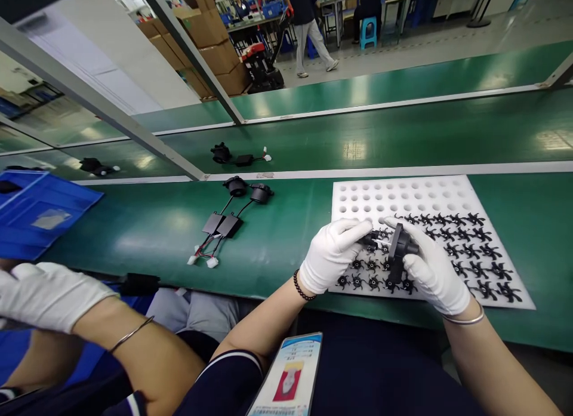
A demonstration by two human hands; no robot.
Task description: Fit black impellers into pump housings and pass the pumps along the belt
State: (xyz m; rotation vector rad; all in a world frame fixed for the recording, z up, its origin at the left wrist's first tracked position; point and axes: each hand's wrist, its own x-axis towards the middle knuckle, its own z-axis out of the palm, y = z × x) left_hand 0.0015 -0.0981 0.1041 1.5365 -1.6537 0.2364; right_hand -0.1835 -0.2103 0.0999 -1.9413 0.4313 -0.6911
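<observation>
My left hand (335,252), in a white glove, pinches a small black part (369,240) whose shape is partly hidden by the fingers. In my gloved right hand (432,270) is a black motor housing (400,252), its flat flange turned toward the left hand. A thin whitish piece shows in the narrow gap between the two parts. Both hands are held over a white foam tray (378,189). Rows of small black finned impellers (486,250) sit in the tray's lower part, some hidden behind my hands; the upper rows show bare round holes.
Left on the green bench (286,237) lie two wired black motor units (230,225). Another unit (221,153) rests beyond the white strip. At far left are a blue bin (45,207) and a co-worker's gloved hand (54,296). A metal frame post (147,144) slants across.
</observation>
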